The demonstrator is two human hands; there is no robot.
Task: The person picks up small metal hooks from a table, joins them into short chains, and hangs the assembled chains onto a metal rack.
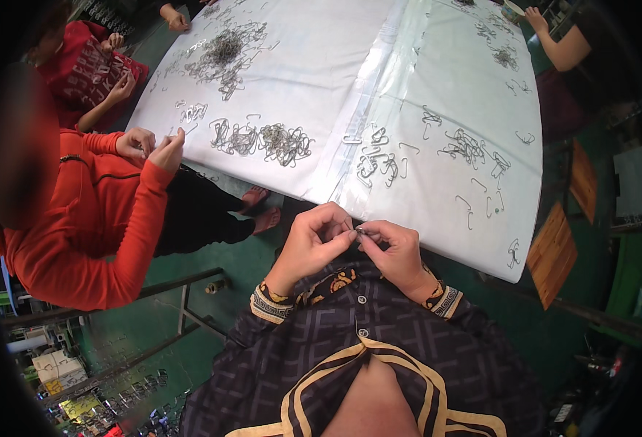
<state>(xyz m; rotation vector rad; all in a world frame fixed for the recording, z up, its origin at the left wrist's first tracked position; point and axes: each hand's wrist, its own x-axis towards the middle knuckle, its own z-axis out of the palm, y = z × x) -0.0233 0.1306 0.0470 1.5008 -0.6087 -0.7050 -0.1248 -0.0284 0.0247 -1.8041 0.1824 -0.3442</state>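
My left hand [319, 239] and my right hand [394, 251] meet at the table's near edge, fingertips pinched together. Between them is a small dark metal piece [359, 231], mostly covered by the fingers; its full shape cannot be made out. Just beyond my hands, bent wire hooks [374, 164] lie loosely on the white-covered table [408, 207]. More wire hooks [466, 148] are scattered to the right, and two dense heaps of hooks [284, 143] sit to the left.
At the left, a person in an orange-red top [95, 218] handles something small; another in a red shirt [92, 69] sits beyond. A person's arm [565, 47] reaches in at the far right. Wooden stools [554, 251] stand right of the table. A metal rail [183, 280] runs lower left.
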